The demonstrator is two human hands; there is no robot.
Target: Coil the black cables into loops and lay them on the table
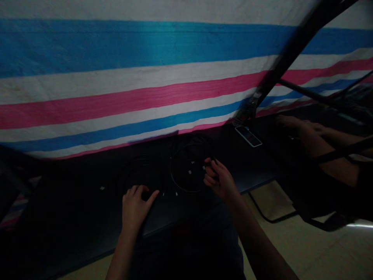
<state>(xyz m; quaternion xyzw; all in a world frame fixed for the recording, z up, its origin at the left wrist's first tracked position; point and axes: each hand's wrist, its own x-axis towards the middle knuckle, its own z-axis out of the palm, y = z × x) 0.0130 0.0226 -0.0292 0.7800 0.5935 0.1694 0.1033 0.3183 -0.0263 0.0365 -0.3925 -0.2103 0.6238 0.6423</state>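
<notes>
Dark table (78, 225) bears looped cable (186, 190) beside right hand (219, 178).

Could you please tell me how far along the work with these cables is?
Apparently done: a dark coil lies looped beyond the left hand, whose fingers and thumb are spread. In hand: the right hand seems to pinch a thin cable, its wide loop lying on the table. Left, perhaps: the pale cable ends lie loose between the hands. It is too dark to tell what else remains.
</notes>
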